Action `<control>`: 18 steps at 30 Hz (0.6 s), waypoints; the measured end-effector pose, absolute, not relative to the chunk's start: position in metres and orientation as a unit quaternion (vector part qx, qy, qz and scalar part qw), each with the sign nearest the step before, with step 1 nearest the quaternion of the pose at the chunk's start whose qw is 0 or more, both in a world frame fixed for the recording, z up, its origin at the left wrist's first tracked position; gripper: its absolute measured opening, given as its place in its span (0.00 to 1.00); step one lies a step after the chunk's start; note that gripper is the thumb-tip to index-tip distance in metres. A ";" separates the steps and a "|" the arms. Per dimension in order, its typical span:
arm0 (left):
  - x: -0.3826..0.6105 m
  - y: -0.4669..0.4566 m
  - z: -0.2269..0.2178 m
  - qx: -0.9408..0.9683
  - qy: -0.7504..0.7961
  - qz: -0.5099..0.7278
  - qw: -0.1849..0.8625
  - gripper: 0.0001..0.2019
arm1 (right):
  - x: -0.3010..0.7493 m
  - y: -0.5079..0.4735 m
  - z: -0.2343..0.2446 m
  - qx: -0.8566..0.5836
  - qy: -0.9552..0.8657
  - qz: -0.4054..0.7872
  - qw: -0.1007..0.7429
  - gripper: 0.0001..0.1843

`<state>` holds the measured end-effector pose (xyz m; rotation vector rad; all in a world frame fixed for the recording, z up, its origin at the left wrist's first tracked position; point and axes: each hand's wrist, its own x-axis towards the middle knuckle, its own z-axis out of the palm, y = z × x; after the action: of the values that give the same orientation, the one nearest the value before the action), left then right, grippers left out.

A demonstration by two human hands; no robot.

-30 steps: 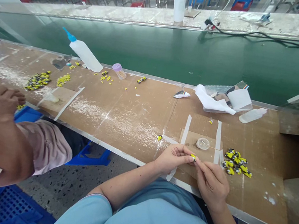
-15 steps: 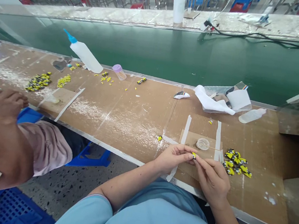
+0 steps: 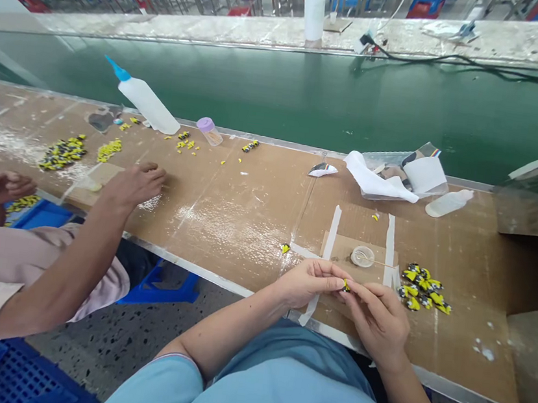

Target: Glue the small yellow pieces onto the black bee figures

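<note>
Pinching a yellow-black piece (image 3: pixel 345 286) (almost tip-to-tip), left hand (image 3: pixel 305 282) opposite right hand (image 3: pixel 384 320).

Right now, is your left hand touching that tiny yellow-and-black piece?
Touching: in the head view, the left hand holds the yellow-and-black piece at its thumb tip.

Three white bottles (image 3: pixel 148 105), one jar (image 3: pixel 209 131), one dish (image 3: pixel 363 257), one stick (image 3: pixel 381 264), one held piece (image 3: pixel 345 285); the right heap (image 3: pixel 422 282) is too crowded for its pieces to be counted.
</note>
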<state>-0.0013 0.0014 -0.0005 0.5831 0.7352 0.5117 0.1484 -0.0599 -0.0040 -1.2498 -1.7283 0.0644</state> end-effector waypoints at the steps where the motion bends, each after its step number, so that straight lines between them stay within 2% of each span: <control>1: -0.001 0.001 -0.001 0.277 0.351 0.240 0.862 0.21 | 0.149 -0.060 -0.005 -0.511 -0.710 0.032 0.484 0.15; 18: 0.001 0.004 0.001 0.260 0.342 0.220 0.876 0.22 | 0.149 -0.063 -0.009 -0.528 -0.698 0.053 0.481 0.15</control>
<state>0.0005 0.0044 0.0011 0.5429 0.7129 0.4598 0.1488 -0.0633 -0.0088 -1.2876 -1.7023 0.1292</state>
